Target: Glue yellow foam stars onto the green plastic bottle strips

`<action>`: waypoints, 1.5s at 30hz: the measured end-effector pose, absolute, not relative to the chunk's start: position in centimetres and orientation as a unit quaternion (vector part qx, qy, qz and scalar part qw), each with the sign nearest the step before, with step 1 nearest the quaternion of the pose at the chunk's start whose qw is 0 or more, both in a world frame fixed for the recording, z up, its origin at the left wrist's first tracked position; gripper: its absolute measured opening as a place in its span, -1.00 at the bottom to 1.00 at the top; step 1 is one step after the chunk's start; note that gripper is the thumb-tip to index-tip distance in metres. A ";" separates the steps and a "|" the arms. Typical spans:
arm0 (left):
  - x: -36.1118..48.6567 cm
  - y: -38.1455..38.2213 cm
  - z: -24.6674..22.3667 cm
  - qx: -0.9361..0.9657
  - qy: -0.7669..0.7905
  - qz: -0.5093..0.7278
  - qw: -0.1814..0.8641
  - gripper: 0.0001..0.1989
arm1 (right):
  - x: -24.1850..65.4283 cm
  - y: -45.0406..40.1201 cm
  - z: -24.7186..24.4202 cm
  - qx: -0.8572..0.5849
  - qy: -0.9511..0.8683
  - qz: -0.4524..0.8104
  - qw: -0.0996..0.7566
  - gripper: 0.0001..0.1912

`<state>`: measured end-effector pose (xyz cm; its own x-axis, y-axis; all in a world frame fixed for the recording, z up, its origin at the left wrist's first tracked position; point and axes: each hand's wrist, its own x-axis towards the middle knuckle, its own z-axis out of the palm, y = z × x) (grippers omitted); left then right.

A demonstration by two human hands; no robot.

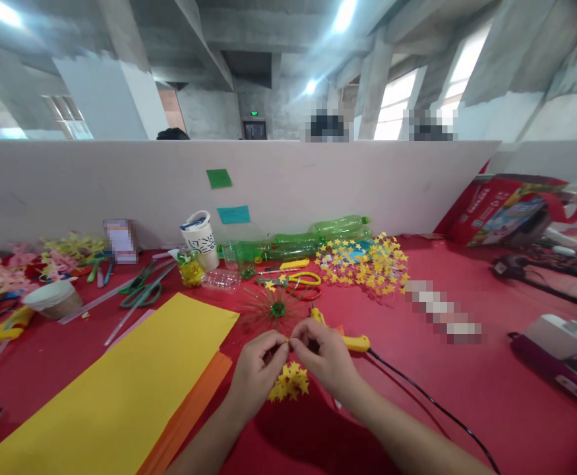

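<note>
My left hand (263,359) and my right hand (320,349) meet fingertip to fingertip, both closed in a pinch. Between them is a small yellow piece (287,341), mostly covered by the fingers. Just beyond lies a green plastic bottle base cut into thin spreading strips (278,310), with yellow stars near its far tips. Below my hands is a pile of yellow paper stars (291,382) on the red table. A yellow hot glue gun (355,343) lies beside my right hand, partly behind it, its black cord running right.
Yellow sheets (120,389) over orange ones lie at left. Green-handled scissors (142,293), a white cup (200,241), green bottles (295,245) and a star-tipped bunch (367,264) stand or lie farther back, before a white partition (278,191). A red bag (506,208) is at right.
</note>
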<state>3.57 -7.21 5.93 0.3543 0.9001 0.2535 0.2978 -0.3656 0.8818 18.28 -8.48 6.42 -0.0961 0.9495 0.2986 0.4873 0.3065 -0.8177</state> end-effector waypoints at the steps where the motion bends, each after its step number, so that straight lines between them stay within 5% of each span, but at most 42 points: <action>1: 3.5 -7.1 5.9 0.729 0.411 0.394 0.381 -0.79 | 18.8 -8.3 6.8 -0.522 -0.701 0.259 0.411 -0.91; 6: 2.4 -6.4 5.6 0.678 0.453 0.437 0.380 -0.81 | 24.1 -6.8 8.4 -0.668 -0.711 0.026 0.219 -0.83; 9: 1.7 -5.7 5.7 0.629 0.472 0.474 0.396 -0.79 | 26.0 -6.4 7.8 -0.653 -0.755 0.019 0.054 -0.80; 12: 1.3 -5.2 5.6 0.604 0.475 0.493 0.408 -0.78 | 25.5 -6.6 6.2 -0.631 -0.775 0.030 0.004 -0.73; 20: 1.4 -4.9 5.5 0.589 0.476 0.490 0.432 -0.78 | 26.3 -5.7 6.3 -0.691 -0.720 0.031 0.054 -0.84; 25: 1.5 -4.7 5.5 0.587 0.481 0.495 0.424 -0.78 | 25.6 -6.3 9.2 -0.602 -0.719 0.135 0.319 -0.80; 28: 1.6 -4.4 5.2 0.594 0.483 0.497 0.409 -0.77 | 23.2 -7.7 9.7 -0.536 -0.711 0.217 0.400 -0.89; 37: 1.5 -4.5 4.7 0.637 0.509 0.466 0.344 -0.77 | 20.4 -8.6 7.2 -0.456 -0.706 0.346 0.417 -0.76; 45: 1.6 -4.5 4.7 0.637 0.514 0.465 0.336 -0.78 | 20.4 -8.5 7.1 -0.462 -0.718 0.321 0.410 -0.69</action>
<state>1.57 -4.46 4.75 0.0388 0.9682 0.2470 0.3430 -0.2451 0.9068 20.36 -8.50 7.12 -0.2364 0.9265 0.2927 0.4002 0.3674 -0.8396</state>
